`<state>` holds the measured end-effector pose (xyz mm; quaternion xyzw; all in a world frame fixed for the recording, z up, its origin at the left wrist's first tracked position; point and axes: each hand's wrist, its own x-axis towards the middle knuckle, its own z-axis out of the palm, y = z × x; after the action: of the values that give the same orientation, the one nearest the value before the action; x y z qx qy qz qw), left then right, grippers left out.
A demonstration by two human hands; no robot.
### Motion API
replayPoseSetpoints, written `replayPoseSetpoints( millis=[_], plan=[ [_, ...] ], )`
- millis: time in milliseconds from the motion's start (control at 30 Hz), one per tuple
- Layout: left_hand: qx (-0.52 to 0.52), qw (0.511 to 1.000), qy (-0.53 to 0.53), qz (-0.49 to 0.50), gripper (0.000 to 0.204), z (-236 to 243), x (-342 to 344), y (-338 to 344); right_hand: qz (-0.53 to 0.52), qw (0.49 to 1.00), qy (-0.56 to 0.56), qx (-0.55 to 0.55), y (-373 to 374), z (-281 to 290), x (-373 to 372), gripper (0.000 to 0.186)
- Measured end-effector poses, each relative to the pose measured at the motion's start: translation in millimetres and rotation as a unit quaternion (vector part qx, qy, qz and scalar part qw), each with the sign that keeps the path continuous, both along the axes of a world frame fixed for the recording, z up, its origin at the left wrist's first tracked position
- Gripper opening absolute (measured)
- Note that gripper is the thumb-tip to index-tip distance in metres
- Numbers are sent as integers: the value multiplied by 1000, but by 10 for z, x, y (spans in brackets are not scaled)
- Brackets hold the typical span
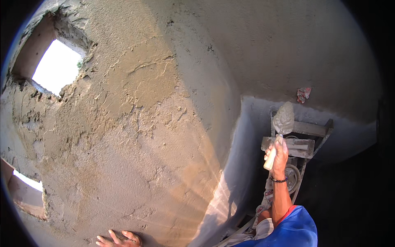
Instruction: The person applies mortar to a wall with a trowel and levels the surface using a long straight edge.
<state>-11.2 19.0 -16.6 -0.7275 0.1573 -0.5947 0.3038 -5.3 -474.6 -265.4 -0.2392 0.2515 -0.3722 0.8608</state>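
My right hand [279, 154] grips the pale handle of a trowel [270, 161]. Grey mortar [284, 118] lies heaped on its blade, which points away from me. Under the trowel and just beyond my fingers is a mortar-stained plastering float [300, 147] with a long grip. At the lower edge, my left hand [119, 238] has its fingers spread against the plastered wall [156, 164] and holds nothing; its wrist is out of view. Rough, darker fresh mortar [140, 74] covers the upper part of this wall.
A wooden ladder-like stand [312, 128] is below my right arm, with a round bucket [292, 177] partly hidden by the forearm. Two openings [57, 68] pierce the wall at left. A crumpled red-and-white wrapper [303, 94] lies beyond the stand. Deep shadow covers the right side.
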Motion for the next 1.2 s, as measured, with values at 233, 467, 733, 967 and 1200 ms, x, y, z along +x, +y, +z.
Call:
replayPoseSetpoints(
  millis=[233, 467, 733, 967, 1200],
  plan=[
    [-55, 998, 2, -16, 43, -21, -22, -7, -127, 969, -178, -114, -424, 1864, 252, 31],
    [-71, 997, 29, -11, 42, 14, -107, 2, -291, 919, -129, -234, -412, 2755, 471, 24],
    [-126, 991, 30, -43, 46, -40, -54, -83, -241, 832, 198, -458, 97, 2665, 2088, 62],
    [-114, 993, 27, -11, 45, -17, -129, -61, 64, 912, -108, -391, 730, 3325, 1462, 44],
    [-117, 992, 24, -29, 44, 12, -72, -130, 131, 964, -137, -184, -498, 1991, 1706, 32]
  ],
)
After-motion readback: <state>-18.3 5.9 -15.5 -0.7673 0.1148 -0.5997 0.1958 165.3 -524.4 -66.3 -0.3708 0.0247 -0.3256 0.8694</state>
